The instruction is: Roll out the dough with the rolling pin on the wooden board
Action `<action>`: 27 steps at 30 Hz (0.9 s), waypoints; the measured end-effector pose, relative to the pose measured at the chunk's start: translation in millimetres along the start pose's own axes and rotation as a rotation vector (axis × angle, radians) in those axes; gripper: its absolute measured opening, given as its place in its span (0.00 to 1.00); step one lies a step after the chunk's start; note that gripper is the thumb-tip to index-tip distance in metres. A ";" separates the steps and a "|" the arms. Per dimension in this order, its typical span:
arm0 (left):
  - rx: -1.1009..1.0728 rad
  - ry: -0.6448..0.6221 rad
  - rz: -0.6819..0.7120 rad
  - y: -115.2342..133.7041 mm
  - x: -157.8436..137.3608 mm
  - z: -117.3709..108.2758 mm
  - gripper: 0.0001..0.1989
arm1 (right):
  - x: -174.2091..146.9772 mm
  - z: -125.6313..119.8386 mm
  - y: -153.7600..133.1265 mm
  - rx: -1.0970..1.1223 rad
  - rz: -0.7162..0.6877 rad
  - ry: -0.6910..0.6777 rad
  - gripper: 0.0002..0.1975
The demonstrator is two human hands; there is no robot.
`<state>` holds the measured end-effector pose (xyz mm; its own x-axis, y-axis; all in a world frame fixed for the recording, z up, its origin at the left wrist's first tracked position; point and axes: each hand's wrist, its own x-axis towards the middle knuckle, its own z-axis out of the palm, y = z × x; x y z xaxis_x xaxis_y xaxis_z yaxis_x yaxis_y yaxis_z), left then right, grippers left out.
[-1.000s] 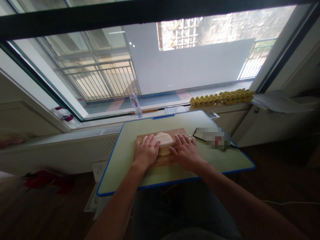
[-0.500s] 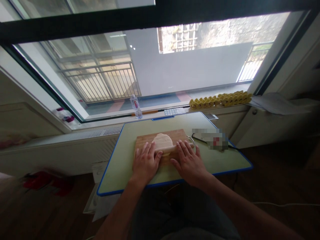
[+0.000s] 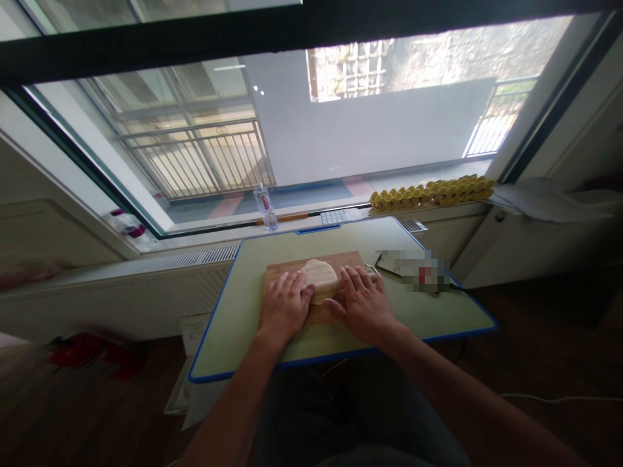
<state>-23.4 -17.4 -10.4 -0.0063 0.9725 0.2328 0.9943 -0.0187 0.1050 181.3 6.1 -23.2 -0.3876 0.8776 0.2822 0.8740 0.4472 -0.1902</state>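
Note:
A pale sheet of dough (image 3: pixel 319 271) lies on a wooden cutting board (image 3: pixel 325 316) with a metal handle (image 3: pixel 371 267) at its right end. Across the dough runs a wooden rolling pin (image 3: pixel 328 288), partly hidden by my hands. My left hand (image 3: pixel 286 305) curls over its left end, the thumb along the near side. On the right part of the pin rests my right hand (image 3: pixel 364 305), fingers draped over it and thumb pointing inward. A small flap of dough shows on the near side of the pin, between the thumbs.
The board sits on a light green folding table (image 3: pixel 228 337) with blue edging. A blurred-out phone-like object (image 3: pixel 413 271) lies to its right. On the sill stand a plastic bottle (image 3: pixel 265 207) and yellow egg-carton-like trays (image 3: pixel 433 193). A window is ahead.
Both hands have shifted slightly away from me with the rolling pin, and more dough shows on its near side. My right hand has also moved a little left.

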 end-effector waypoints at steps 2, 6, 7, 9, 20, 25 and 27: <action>-0.004 0.021 0.006 3.7 -15.4 -0.6 0.31 | -13.9 -0.5 -1.2 -0.006 -0.009 0.013 0.41; 0.017 0.082 0.030 11.6 -49.5 0.8 0.31 | -40.0 1.7 -1.4 -0.007 -0.022 0.021 0.42; 0.020 0.089 0.035 13.3 -56.0 1.4 0.31 | -44.5 2.3 -1.0 -0.007 -0.024 0.022 0.42; 0.024 0.097 0.037 15.7 -63.6 2.3 0.32 | -49.9 2.8 -0.1 -0.008 -0.025 0.019 0.41; -0.018 -0.040 -0.036 1.0 -3.2 -1.8 0.31 | -2.5 -6.0 1.5 0.038 -0.007 -0.052 0.38; -0.015 -0.099 -0.041 -9.9 28.9 2.6 0.30 | 28.3 -4.0 2.9 0.037 0.014 -0.067 0.40; -0.011 -0.121 -0.052 -12.2 41.1 3.4 0.30 | 39.6 -3.9 4.2 0.027 0.017 -0.072 0.40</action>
<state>-35.5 23.5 -5.4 -0.0440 0.9931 0.1086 0.9917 0.0303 0.1247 170.7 42.0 -9.2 -0.3937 0.8949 0.2103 0.8728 0.4357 -0.2199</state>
